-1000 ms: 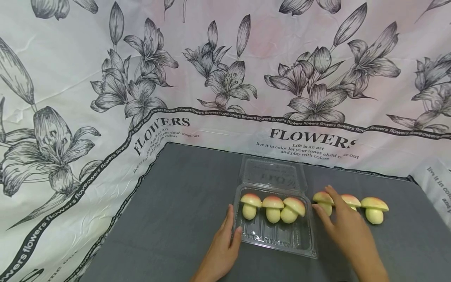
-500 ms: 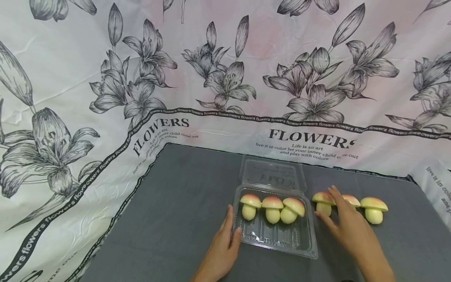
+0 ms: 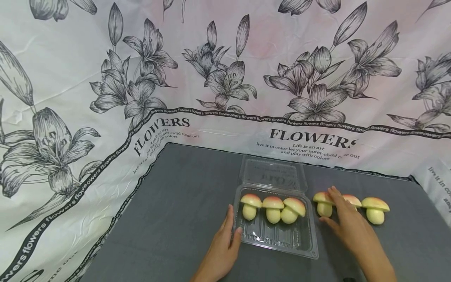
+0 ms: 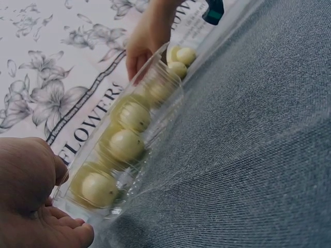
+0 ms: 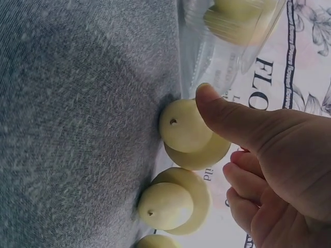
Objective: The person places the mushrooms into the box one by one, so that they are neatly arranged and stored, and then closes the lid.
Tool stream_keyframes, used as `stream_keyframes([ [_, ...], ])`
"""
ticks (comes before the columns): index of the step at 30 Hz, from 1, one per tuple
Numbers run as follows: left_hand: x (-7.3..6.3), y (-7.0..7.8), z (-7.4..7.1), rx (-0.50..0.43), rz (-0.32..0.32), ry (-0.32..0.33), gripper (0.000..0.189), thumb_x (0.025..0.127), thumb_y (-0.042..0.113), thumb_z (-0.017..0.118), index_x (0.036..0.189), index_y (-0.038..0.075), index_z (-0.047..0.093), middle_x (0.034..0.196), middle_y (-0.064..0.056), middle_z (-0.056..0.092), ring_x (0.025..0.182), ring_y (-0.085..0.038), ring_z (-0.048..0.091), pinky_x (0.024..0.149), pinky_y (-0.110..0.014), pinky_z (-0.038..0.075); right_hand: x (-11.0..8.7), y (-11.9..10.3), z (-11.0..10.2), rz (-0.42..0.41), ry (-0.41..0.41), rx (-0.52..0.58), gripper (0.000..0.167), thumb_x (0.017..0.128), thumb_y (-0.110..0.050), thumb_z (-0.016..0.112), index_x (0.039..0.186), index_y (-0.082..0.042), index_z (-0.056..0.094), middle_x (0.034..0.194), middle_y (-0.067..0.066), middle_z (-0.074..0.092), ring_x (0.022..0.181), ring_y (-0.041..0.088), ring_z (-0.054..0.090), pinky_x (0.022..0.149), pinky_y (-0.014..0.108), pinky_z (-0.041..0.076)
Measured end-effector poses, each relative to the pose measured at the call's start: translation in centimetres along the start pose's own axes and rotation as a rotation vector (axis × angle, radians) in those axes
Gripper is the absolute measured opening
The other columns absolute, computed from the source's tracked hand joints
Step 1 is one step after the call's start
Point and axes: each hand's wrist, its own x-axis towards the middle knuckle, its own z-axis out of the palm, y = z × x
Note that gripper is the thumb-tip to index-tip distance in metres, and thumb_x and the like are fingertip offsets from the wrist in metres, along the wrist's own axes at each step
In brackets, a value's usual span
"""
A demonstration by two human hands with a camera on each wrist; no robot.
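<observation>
A clear plastic clamshell box [image 3: 271, 241] lies on the table with its lid [image 3: 275, 174] folded back. Three mushrooms with yellow-red caps and pale stems sit in a row inside, the left mushroom [image 3: 249, 211] nearest my left hand [image 3: 220, 246]. That hand holds the box's left rim between thumb and fingers. Beside the box on the right stand three more mushrooms. My right hand [image 3: 352, 231] hovers close to the nearest mushroom [image 3: 324, 210], fingers by its cap, and partly covers the middle mushroom [image 3: 352, 201]. Its thumb [image 5: 222, 113] overlaps a stem in the right wrist view; contact is unclear.
The third loose mushroom [image 3: 375, 215] stands furthest right. Dark grey cloth covers the table [image 3: 183, 203]. Behind and to the left hangs a white sheet [image 3: 218, 129] printed with flowers and lettering. A dark band [image 4: 213, 11] shows on the right wrist.
The right hand has shifted slightly right, its thumb drawing away from the nearest loose mushroom's stem. The left hand and the box look the same.
</observation>
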Motion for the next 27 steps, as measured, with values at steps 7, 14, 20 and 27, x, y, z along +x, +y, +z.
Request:
stream_keyframes([
  [7,-0.04,0.08,-0.06,0.008,-0.004,0.001,0.074,0.115,0.046,0.041,0.171,0.014,0.004,0.177,-0.012,0.008,0.161,-0.026,0.013,0.127,-0.058,0.019,0.28,0.59,0.16,-0.001,-0.053,-0.008,0.096,0.083,-0.012,0.090,0.160,0.003,0.037,0.159,0.035,0.040,0.129,0.064,0.048,0.097,0.076,0.043],
  [14,-0.06,-0.01,-0.07,0.012,-0.004,0.004,0.073,0.115,0.043,0.042,0.171,0.014,0.005,0.177,-0.011,0.008,0.161,-0.026,0.013,0.127,-0.058,0.019,0.48,0.84,0.59,-0.024,-0.047,-0.019,0.089,0.082,-0.010,0.090,0.155,0.005,0.042,0.159,0.033,0.041,0.129,0.063,0.049,0.098,0.077,0.042],
  [20,-0.08,-0.10,-0.10,0.006,-0.001,0.001,0.073,0.115,0.045,0.041,0.171,0.015,0.004,0.177,-0.010,0.007,0.161,-0.026,0.013,0.126,-0.058,0.019,0.49,0.83,0.81,-0.033,-0.041,-0.033,0.086,0.082,-0.008,0.089,0.153,0.006,0.043,0.158,0.033,0.043,0.130,0.061,0.050,0.098,0.078,0.042],
  [27,-0.08,-0.04,-0.13,0.004,-0.008,0.005,0.073,0.115,0.046,0.040,0.171,0.016,0.005,0.177,-0.009,0.007,0.161,-0.026,0.013,0.127,-0.059,0.019,0.85,0.94,0.96,-0.018,-0.079,-0.050,0.085,0.085,-0.010,0.087,0.156,0.005,0.040,0.161,0.031,0.041,0.133,0.060,0.048,0.097,0.077,0.043],
])
